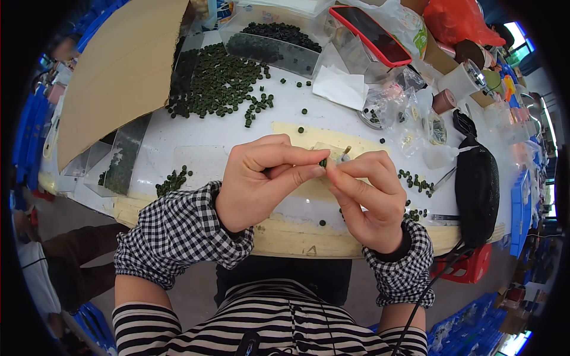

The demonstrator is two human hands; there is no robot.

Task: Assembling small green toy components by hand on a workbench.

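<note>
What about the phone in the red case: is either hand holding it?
No, the phone lies beyond the left hand and the right hand, which are close together at a small dark green piece.

The light is bright (edges bow, corners black).

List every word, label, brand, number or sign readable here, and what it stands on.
No wording is copied out; print shows on these:
Clear plastic box holding small dark round pellets, at the back: faint pink lettering.
Blue-and-white package at the top edge: cut off, too small to read.
Crumpled white plastic bag with green print: unreadable.
Pale yellow table edge: a small triangle outline, no words.
</note>
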